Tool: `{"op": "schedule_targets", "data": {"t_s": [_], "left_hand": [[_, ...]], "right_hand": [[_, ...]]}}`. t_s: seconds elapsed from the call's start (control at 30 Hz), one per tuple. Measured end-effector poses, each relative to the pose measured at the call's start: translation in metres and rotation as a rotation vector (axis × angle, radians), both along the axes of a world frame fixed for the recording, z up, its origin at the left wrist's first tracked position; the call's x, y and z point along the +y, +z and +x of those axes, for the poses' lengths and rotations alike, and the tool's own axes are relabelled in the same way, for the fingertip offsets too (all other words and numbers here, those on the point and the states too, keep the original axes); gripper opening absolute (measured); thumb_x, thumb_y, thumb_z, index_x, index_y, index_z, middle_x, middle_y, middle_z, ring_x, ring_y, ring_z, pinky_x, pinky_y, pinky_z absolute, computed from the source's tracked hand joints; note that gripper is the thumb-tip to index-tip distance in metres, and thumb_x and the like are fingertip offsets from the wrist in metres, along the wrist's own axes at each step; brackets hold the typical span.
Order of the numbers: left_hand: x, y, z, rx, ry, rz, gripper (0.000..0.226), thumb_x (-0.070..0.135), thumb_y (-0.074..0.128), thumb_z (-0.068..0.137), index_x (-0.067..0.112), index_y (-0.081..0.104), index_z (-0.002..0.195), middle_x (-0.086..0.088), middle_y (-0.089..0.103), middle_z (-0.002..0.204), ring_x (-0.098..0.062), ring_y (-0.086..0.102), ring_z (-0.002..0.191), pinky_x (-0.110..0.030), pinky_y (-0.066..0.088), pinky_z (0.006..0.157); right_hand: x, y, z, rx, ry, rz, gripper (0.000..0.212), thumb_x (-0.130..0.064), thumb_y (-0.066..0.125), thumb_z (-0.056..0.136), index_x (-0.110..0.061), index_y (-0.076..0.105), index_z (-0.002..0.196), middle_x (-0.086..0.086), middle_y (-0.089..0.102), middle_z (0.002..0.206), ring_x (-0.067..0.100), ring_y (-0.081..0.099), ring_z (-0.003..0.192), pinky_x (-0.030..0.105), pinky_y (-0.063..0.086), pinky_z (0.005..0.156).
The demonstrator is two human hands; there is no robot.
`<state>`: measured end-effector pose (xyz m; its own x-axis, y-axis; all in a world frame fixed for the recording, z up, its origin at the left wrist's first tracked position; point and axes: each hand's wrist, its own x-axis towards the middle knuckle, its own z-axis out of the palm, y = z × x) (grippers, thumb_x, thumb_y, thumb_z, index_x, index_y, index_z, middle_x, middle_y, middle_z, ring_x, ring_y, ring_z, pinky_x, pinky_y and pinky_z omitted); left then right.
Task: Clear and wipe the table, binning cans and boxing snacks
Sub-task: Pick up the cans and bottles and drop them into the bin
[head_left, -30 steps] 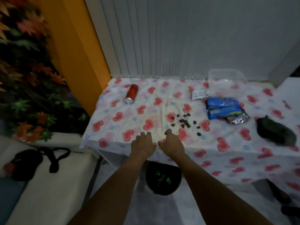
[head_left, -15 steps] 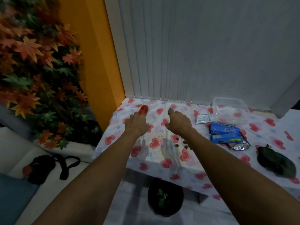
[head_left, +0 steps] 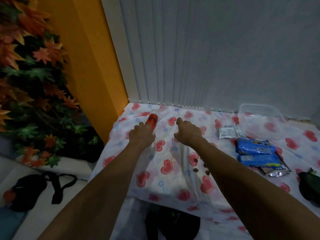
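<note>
**Left hand reaches the red can at the far-left corner**

The red can [head_left: 152, 120] lies on its side near the back-left corner of the table [head_left: 173, 181], its lettered end pointing away from you, on the heart-printed cloth. Your left hand [head_left: 141, 135] is at its near end, fingers touching or covering that end; you cannot tell from here whether they have closed round it. Your right hand [head_left: 187, 132] hovers just beside, fingers loosely curled and holding nothing.

Half a second ago both hands sat a little shorter of the can; they have since moved further toward the back edge, and a second ago they were at the near edge of the table.

The blue snack packs [head_left: 254, 153] lie to the right, in front of the clear plastic box [head_left: 259, 122]. Your right forearm hides most of the dark crumbs [head_left: 196, 169]. The black bin [head_left: 173, 226] under the table is cut off by the table edge and the frame's bottom, and a dark object [head_left: 310, 186] is cut off at the right edge.
</note>
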<state>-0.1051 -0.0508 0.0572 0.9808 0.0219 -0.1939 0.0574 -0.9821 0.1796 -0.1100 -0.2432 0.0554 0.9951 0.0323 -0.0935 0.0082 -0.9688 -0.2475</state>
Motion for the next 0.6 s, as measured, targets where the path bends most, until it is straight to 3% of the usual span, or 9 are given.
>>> {"op": "schedule_targets", "data": {"t_s": [0.17, 0.27, 0.4, 0.5, 0.6], "left_hand": [[0.015, -0.045, 0.091, 0.077, -0.044, 0.026, 0.056, 0.051, 0.058, 0.094, 0.017, 0.047, 0.138, -0.012, 0.056, 0.129, -0.031, 0.059, 0.114, -0.045, 0.052, 0.097], [0.024, -0.066, 0.136, 0.099, -0.058, 0.033, 0.062, 0.050, 0.056, 0.096, 0.015, 0.041, 0.144, -0.015, 0.050, 0.139, -0.034, 0.053, 0.125, -0.044, 0.047, 0.101], [0.033, -0.100, 0.178, 0.070, -0.066, -0.047, 0.081, 0.058, 0.062, 0.090, 0.009, 0.036, 0.149, -0.018, 0.053, 0.139, -0.037, 0.056, 0.123, -0.045, 0.050, 0.098], [0.035, -0.120, 0.194, 0.132, -0.070, -0.108, 0.082, 0.063, 0.065, 0.085, 0.012, 0.040, 0.144, -0.014, 0.056, 0.137, -0.032, 0.058, 0.122, -0.042, 0.048, 0.099], [0.034, -0.135, 0.198, 0.121, -0.104, -0.153, 0.090, 0.066, 0.064, 0.084, 0.015, 0.034, 0.151, -0.011, 0.052, 0.145, -0.029, 0.052, 0.132, -0.039, 0.042, 0.109]], "right_hand": [[0.019, -0.037, 0.094, 0.081, -0.009, -0.020, 0.051, -0.030, 0.066, 0.091, -0.016, 0.041, 0.133, 0.010, 0.062, 0.114, 0.024, 0.062, 0.085, 0.035, 0.055, 0.072], [0.037, -0.055, 0.149, 0.137, -0.013, 0.016, 0.063, -0.025, 0.069, 0.089, -0.015, 0.037, 0.143, 0.014, 0.056, 0.127, 0.031, 0.060, 0.105, 0.040, 0.052, 0.080], [0.050, -0.082, 0.206, 0.168, 0.028, -0.040, 0.085, -0.019, 0.075, 0.083, -0.016, 0.025, 0.152, 0.016, 0.041, 0.146, 0.043, 0.042, 0.132, 0.051, 0.050, 0.094], [0.057, -0.099, 0.231, 0.155, 0.118, -0.172, 0.096, -0.017, 0.079, 0.078, -0.019, 0.021, 0.155, 0.013, 0.028, 0.158, 0.047, 0.034, 0.136, 0.055, 0.044, 0.102], [0.061, -0.109, 0.243, 0.122, 0.191, -0.223, 0.091, -0.014, 0.075, 0.080, -0.024, 0.025, 0.155, 0.009, 0.027, 0.160, 0.043, 0.035, 0.137, 0.052, 0.042, 0.104]]}}
